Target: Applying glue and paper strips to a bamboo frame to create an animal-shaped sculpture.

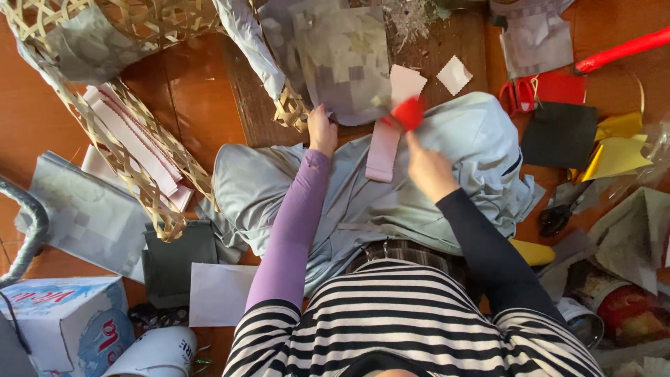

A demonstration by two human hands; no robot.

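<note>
My left hand (322, 130), in a purple sleeve, grips the lower edge of a grey paper-covered woven piece (342, 63). My right hand (427, 165), in a black sleeve, is raised and pinches a small red piece (407, 112) just above a pink paper strip (384, 150). The strip lies on a light blue-grey cloth (467, 160) spread over my lap. A woven bamboo frame (132, 167) stretches from the upper left down toward the cloth.
Red-handled scissors (518, 95) lie beside red (564, 89), black (560, 134) and yellow paper sheets (618, 155) at right. Dark scissors (562, 209), tins (614, 307) and a cardboard box (63, 321) sit near me. Grey paper sheets (84, 216) lie at left on the orange floor (28, 119).
</note>
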